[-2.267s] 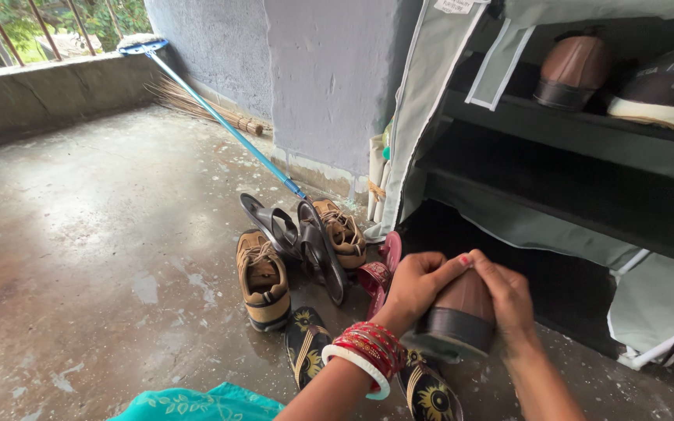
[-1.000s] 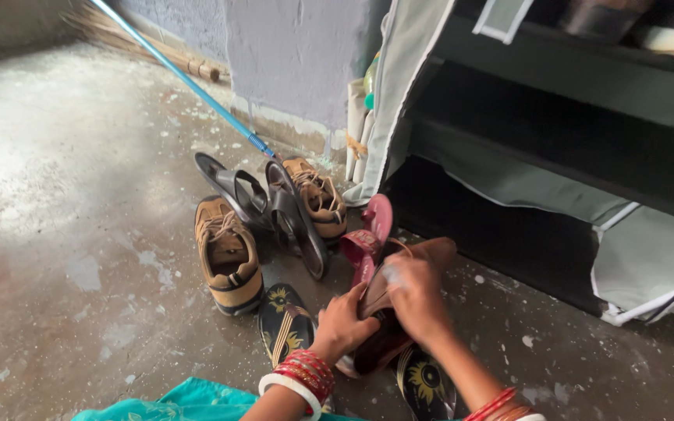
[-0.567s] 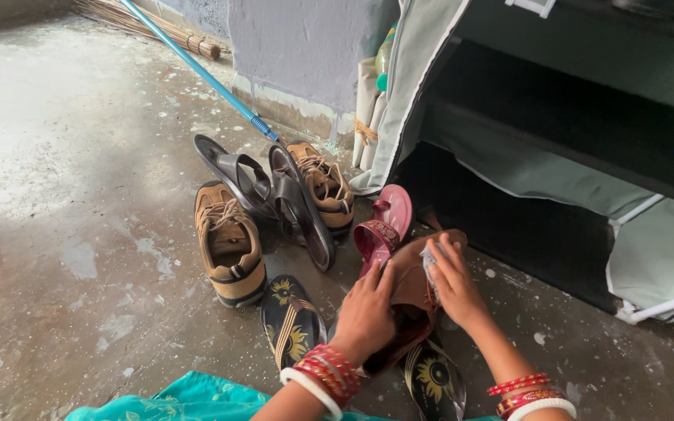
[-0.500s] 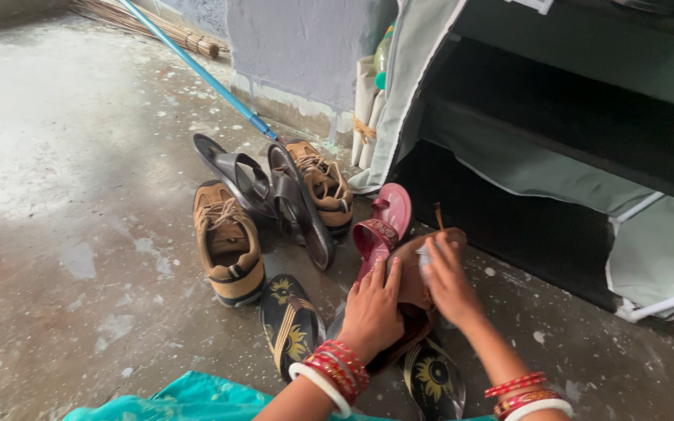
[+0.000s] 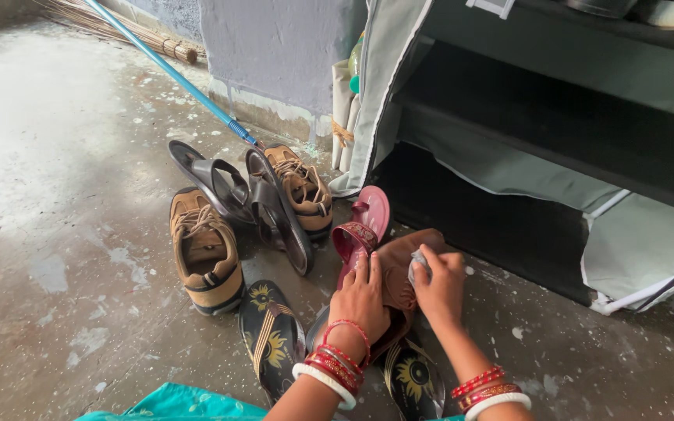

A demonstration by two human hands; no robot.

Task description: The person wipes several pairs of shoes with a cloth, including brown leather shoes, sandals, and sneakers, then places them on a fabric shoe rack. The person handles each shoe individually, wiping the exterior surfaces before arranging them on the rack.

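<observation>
Grey fabric shoe rack (image 5: pixel 540 148) standing at right, lower shelves open and dark. Bare concrete floor (image 5: pixel 56 156) spreading left, blue broom handle (image 5: pixel 173 74) slanting across it toward the wall. Tan shoes (image 5: pixel 206 253), grey sandals (image 5: pixel 267 206), maroon sandals (image 5: pixel 362 226) and black flower-printed sandals (image 5: pixel 271 335) clustered in front of the rack. Brown shoe (image 5: pixel 399 269) lying just below the maroon pair, long axis diagonal, far end aimed up-right toward the rack. Left hand (image 5: pixel 360 300) spread flat on its near part, steadying. Right hand (image 5: pixel 437 284) curled narrow around a small grey cloth (image 5: pixel 417 269), pressed to the shoe's top.
</observation>
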